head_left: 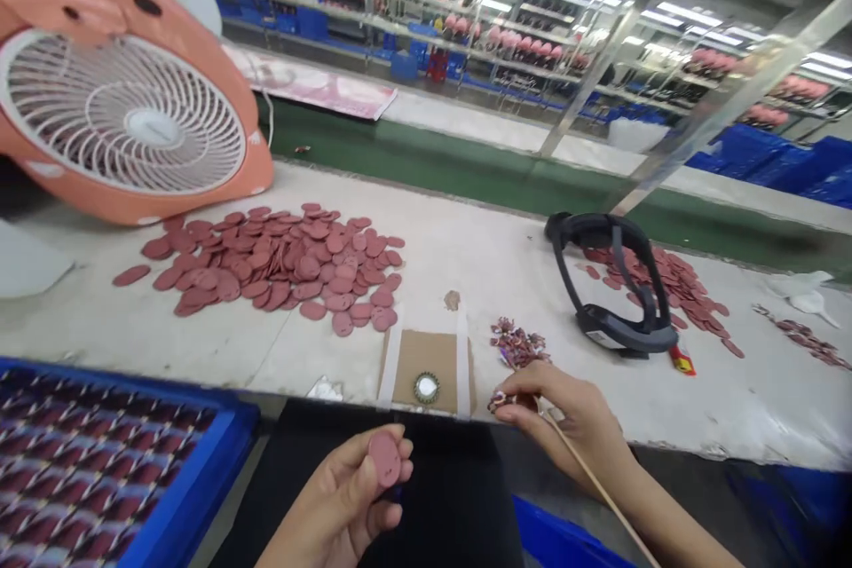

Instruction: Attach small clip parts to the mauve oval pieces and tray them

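Note:
Between thumb and fingers of my left hand (352,493) is a dull red oval disc (384,459) with small holes near its lower edge, held just in front of the table. My right hand (565,417) pinches a small shiny brownish piece (498,401) at its fingertips. A thin wooden stick (599,488) also runs through that hand, pointing back along the forearm. Just behind those fingers lies a small pile of similar shiny pieces (517,344). A cardboard pad (407,364), taped down with white strips, carries a small round dark-rimmed item with a white centre (427,387).
A heap of red discs (286,262) covers the table's left, before an orange fan (146,124). At right stand a black headset (626,328) and more discs (692,288). A blue tray (230,461) of dark red pieces is at lower left.

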Demonstrator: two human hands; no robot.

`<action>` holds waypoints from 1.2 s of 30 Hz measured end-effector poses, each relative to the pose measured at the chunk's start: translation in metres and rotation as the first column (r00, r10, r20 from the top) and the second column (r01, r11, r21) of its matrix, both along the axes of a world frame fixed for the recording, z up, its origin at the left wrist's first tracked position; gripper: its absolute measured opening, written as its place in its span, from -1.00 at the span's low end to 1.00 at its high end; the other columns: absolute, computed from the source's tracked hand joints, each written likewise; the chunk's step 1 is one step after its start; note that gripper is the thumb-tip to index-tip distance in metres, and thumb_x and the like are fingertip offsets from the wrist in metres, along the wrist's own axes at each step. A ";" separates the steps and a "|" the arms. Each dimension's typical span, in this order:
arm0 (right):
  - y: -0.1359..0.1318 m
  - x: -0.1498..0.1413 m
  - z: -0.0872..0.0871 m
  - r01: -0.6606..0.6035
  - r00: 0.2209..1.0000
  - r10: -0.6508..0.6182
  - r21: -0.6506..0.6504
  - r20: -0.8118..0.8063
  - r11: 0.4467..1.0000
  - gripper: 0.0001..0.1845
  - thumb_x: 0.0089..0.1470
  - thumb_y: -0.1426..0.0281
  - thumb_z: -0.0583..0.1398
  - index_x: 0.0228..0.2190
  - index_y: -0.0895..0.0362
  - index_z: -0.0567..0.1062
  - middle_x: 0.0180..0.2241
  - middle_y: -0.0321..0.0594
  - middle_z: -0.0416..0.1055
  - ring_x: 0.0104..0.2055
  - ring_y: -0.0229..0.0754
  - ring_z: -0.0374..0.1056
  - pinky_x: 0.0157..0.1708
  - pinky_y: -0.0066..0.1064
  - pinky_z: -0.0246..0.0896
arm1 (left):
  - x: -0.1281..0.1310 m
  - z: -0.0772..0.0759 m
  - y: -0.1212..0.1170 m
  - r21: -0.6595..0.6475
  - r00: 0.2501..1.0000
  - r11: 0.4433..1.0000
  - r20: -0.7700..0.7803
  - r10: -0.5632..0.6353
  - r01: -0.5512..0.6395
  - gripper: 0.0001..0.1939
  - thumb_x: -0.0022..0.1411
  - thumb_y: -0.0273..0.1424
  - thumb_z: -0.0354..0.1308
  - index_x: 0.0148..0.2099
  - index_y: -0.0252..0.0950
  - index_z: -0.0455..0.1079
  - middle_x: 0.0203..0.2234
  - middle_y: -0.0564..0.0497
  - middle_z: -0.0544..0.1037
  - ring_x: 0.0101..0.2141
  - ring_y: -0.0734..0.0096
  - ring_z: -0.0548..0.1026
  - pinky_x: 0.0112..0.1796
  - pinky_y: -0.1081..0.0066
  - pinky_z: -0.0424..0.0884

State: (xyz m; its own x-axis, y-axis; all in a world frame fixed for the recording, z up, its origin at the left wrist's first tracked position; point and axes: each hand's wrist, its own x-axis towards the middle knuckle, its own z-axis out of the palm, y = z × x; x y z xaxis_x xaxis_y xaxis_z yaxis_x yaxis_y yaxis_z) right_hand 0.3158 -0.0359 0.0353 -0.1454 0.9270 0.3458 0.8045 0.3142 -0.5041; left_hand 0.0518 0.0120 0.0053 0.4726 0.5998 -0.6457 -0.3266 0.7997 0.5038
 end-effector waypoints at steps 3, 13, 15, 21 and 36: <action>-0.011 -0.032 0.004 0.008 0.919 -0.054 -0.118 -0.390 0.993 -0.92 0.29 0.36 0.20 -0.17 0.05 0.46 -0.33 -0.29 0.52 -0.37 -0.28 0.49 -0.36 -0.55 0.42 | 0.002 0.007 -0.001 -0.071 0.995 0.997 0.098 -0.036 0.043 -0.64 -0.13 -0.31 0.52 -0.23 -0.28 0.62 -0.36 -0.03 0.65 -0.37 0.42 0.60 -0.46 0.59 0.50; 0.003 -0.084 0.019 -0.143 0.747 -0.095 -0.297 -0.658 0.944 -0.85 0.14 0.45 0.32 -0.22 0.01 0.58 -0.33 -0.33 0.54 -0.33 -0.33 0.47 -0.32 -0.62 0.39 | -0.004 0.002 -0.004 -0.020 0.955 0.983 0.241 -0.170 0.180 -0.69 0.03 -0.21 0.42 -0.24 -0.32 0.63 -0.48 0.03 0.59 -0.45 0.57 0.53 -0.45 0.69 0.46; 0.005 -0.085 0.020 -0.137 0.759 -0.101 -0.310 -0.643 0.941 -0.88 0.13 0.44 0.33 -0.24 0.03 0.58 -0.34 -0.34 0.52 -0.36 -0.34 0.45 -0.34 -0.63 0.38 | -0.006 0.002 -0.004 -0.015 0.955 0.983 0.242 -0.173 0.182 -0.69 0.04 -0.21 0.41 -0.23 -0.32 0.63 -0.49 0.03 0.58 -0.45 0.56 0.53 -0.45 0.69 0.45; 0.005 -0.086 0.020 -0.120 0.821 -0.097 -0.337 -0.562 0.934 -0.88 0.13 0.44 0.33 -0.25 0.02 0.58 -0.36 -0.35 0.54 -0.37 -0.30 0.47 -0.35 -0.58 0.40 | -0.009 0.002 -0.005 -0.018 0.954 0.983 0.244 -0.173 0.183 -0.72 0.02 -0.23 0.43 -0.27 -0.33 0.63 -0.50 0.02 0.60 -0.45 0.54 0.53 -0.46 0.69 0.44; 0.009 -0.081 0.029 -0.189 0.936 0.065 -0.339 -0.346 0.922 -0.90 0.21 0.41 0.27 -0.20 0.01 0.54 -0.33 -0.34 0.54 -0.35 -0.26 0.47 -0.34 -0.48 0.39 | -0.010 -0.002 -0.007 -0.046 0.955 0.980 0.238 -0.178 0.194 -0.72 0.00 -0.23 0.44 -0.31 -0.34 0.61 -0.53 0.04 0.56 -0.48 0.58 0.51 -0.47 0.71 0.43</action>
